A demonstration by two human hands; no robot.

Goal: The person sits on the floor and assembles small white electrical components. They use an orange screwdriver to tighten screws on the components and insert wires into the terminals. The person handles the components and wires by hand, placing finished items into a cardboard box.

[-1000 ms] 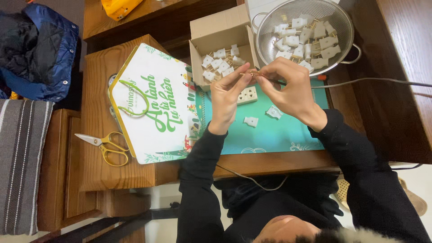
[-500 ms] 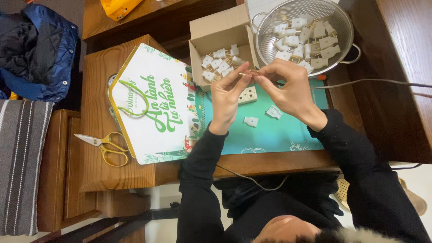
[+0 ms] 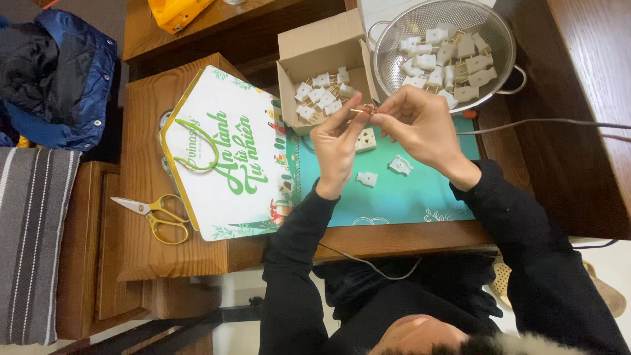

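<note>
At nine o'clock a striped grey cushion lies below a dark blue padded jacket. Moving right, gold-handled scissors rest on the brown wooden table, just beside a white house-shaped paper bag with green lettering. Towards twelve o'clock an open brown cardboard box holds a small heap of white plastic plug pieces. At one o'clock a round steel mesh colander holds many more white plugs with brass prongs. At the centre, above a teal mat, the person's left hand and right hand meet. The fingertips of both hands are pinched narrow on a thin brass prong held between them, just beside the box's edge. Three white plug pieces lie loose on the mat under the hands.
</note>
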